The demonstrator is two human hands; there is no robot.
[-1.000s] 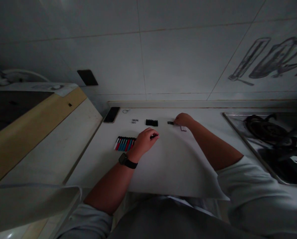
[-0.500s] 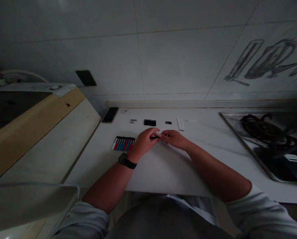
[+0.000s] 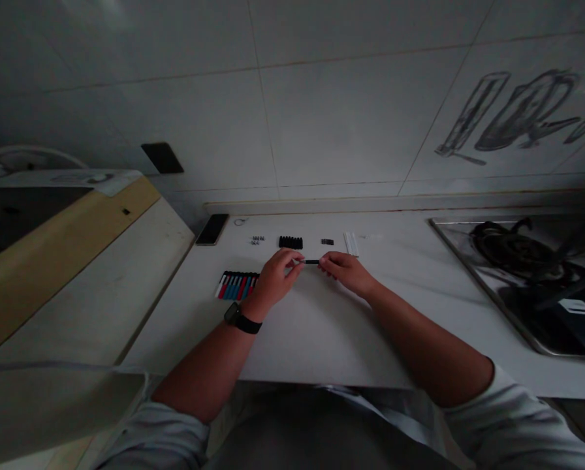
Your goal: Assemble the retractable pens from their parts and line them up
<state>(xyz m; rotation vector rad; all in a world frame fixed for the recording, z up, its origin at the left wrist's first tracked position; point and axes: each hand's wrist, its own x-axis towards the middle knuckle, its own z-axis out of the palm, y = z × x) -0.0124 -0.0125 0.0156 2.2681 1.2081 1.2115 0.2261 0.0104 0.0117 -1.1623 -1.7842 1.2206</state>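
Left hand (image 3: 277, 275) pinched on left end of slim black rod (image 3: 312, 262) | right hand (image 3: 345, 269) pinched on right end | long axis left-right

Holds slim black rod (image 3: 312, 262) crosswise between left hand (image 3: 274, 274) and right hand (image 3: 345, 269), over white countertop (image 3: 322, 333). Wears black smartwatch (image 3: 234, 314). Has red, blue, white tubes (image 3: 235, 286) beside left hand, black cylinders (image 3: 291, 243) beyond.

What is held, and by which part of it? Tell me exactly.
A dark rod: the left hand grips its left end, the right hand its right end, leaving the middle showing.
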